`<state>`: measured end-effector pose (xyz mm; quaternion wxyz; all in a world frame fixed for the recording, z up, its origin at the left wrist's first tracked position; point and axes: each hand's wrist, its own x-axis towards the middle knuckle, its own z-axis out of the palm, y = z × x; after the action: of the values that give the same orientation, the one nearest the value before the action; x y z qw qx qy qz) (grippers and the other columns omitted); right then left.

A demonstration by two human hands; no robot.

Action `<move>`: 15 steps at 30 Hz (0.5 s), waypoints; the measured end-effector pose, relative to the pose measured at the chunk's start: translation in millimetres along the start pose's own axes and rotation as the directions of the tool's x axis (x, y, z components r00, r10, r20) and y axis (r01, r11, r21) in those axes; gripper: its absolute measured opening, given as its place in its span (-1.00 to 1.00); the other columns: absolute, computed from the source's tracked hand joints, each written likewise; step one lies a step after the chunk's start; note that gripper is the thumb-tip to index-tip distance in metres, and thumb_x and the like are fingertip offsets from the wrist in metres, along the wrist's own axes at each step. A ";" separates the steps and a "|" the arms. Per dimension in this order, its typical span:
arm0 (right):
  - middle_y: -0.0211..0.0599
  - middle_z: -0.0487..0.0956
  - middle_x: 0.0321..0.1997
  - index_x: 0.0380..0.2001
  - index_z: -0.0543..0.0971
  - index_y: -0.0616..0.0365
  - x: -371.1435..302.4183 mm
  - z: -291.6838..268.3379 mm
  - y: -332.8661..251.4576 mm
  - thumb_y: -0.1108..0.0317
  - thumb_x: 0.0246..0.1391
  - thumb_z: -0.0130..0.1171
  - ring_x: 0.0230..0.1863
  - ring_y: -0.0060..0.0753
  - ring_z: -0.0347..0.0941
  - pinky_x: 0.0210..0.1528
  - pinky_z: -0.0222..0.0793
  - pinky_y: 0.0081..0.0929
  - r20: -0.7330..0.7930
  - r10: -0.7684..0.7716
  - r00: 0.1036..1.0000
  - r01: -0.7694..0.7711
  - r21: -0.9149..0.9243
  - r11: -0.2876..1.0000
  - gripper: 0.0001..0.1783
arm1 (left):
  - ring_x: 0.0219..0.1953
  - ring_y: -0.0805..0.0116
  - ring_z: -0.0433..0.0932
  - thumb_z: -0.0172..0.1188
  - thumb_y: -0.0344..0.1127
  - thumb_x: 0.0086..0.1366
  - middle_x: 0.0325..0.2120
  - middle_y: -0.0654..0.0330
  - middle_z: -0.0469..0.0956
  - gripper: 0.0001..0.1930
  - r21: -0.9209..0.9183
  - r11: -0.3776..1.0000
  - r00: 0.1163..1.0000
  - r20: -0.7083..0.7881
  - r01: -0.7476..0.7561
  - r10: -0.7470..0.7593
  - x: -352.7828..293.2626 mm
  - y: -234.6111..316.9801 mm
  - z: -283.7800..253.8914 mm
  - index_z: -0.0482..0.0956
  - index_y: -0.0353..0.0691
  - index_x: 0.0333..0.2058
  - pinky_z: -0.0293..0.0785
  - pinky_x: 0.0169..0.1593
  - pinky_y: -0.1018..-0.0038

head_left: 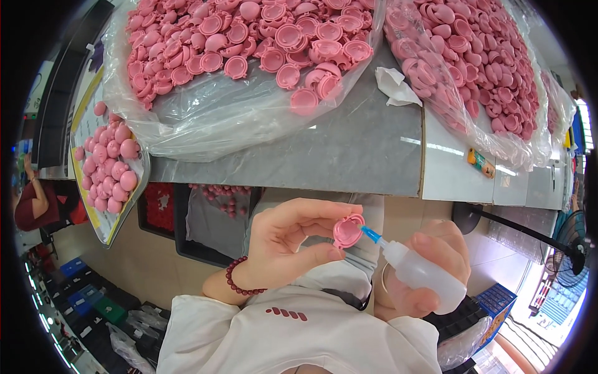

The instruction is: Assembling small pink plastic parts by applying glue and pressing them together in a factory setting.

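Between the thumb and fingers of my left hand (289, 240) is a small round pink plastic shell half (347, 231), its hollow side turned toward my right. My right hand (445, 252) grips a translucent white squeeze bottle (420, 274) with a blue tip. The bottle lies tilted, and its blue nozzle (370, 234) reaches the rim of the shell half; whether it touches I cannot tell. Both hands are in front of the table's near edge, above my lap. Whether any liquid leaves the nozzle is too small to see.
Many pink shell pieces fill a clear plastic bag (205, 134) on the grey table (361, 149), with a second bag (517, 153) at right. Closed pink balls lie on a tray (134, 181) at left. A crumpled tissue (397, 86), an orange-green tube (481, 163) and a fan (564, 249) are also around.
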<state>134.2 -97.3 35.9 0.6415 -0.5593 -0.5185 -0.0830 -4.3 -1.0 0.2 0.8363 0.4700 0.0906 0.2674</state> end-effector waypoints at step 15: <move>-0.39 0.39 -0.75 -0.56 0.50 0.36 -1.9 -7.2 -3.8 -0.14 -0.13 0.06 -0.79 -0.55 0.22 -0.81 -0.01 -0.65 0.021 -0.009 1.000 0.010 -0.039 0.999 -0.39 | -0.14 0.23 0.43 0.24 -0.60 -0.11 -0.15 -0.24 0.34 -0.57 0.087 0.994 0.994 -0.077 -0.066 0.073 1.8 2.8 1.6 0.26 -0.35 -0.24 0.40 -0.09 0.44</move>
<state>134.9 -105.4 38.1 0.6246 -0.5700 -0.5261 -0.0903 -3.2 -0.1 3.6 0.8016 0.4966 0.1189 0.3108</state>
